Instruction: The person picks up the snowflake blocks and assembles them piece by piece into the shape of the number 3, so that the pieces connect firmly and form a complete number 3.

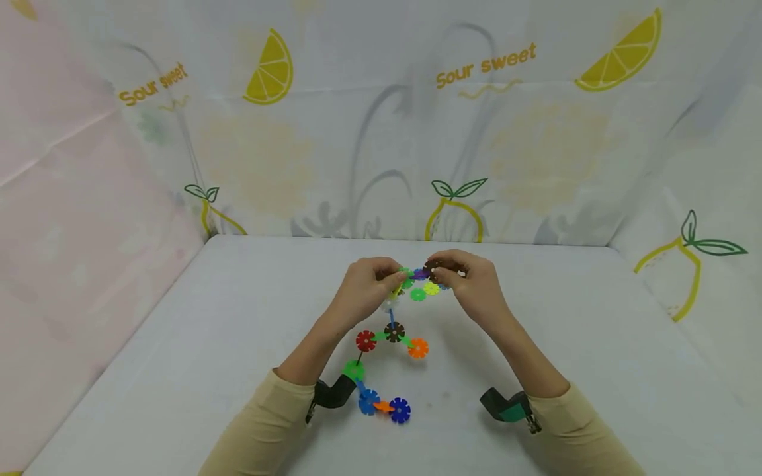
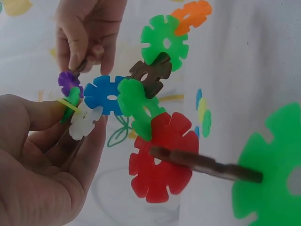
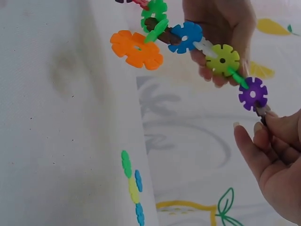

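A chain of slotted plastic snowflake discs hangs from my hands and runs toward me, with a red disc, an orange disc and a dark blue disc among its pieces. My left hand pinches the chain near its far end, at the yellow disc beside a white one. Beyond that, a green disc joins a purple disc. My right hand pinches a brown disc between thumb and fingers, its edge right at the purple disc's rim.
On the white table, a loose green disc and a yellow disc lie with blue ones just past the hands. Black wrist mounts stick inward from both sleeves. A lemon-print cloth stands behind the table.
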A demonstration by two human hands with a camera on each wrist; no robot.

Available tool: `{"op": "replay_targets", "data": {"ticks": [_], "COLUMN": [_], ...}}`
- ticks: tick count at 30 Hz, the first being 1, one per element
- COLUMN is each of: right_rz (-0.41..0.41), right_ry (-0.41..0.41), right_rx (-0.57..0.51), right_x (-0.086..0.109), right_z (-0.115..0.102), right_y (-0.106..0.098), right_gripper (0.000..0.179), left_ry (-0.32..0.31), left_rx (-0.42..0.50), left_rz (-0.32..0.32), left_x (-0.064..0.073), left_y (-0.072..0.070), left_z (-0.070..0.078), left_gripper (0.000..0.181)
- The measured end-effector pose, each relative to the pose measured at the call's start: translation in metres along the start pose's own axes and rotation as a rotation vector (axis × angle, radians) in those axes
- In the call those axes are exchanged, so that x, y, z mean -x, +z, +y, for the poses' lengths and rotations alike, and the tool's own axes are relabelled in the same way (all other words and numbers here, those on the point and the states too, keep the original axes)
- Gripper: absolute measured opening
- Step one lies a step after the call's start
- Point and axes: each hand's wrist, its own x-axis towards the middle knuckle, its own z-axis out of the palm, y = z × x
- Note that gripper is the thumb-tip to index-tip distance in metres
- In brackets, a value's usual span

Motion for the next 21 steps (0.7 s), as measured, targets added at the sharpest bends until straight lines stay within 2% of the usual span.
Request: {"op": "replay_targets", "data": {"ticks": [5, 11, 21], "right_rz": [0.001, -0.078, -0.179], "right_ry": [0.012, 0.013, 0.007], "right_rx": [-0.084, -0.174, -0.191], "right_x": [-0.002, -0.005, -0.004], "right_z": [0.000, -0.002, 0.003], "right_y": [0.001, 0.004, 0.009], "right_gripper": [0.016, 0.014, 0.013], "left_ry": [-0.017, -0.006, 0.038], "left_rx": [0.018, 0.013, 0.130], "left_rz": [-0.060, -0.101, -0.201], "left_x": [0.000, -0.001, -0.005], "left_y": [-0.004, -0.010, -0.006], "left_z": [-0.003, -0.008, -0.010], "left_gripper": [0.015, 0.020, 0.019]}}
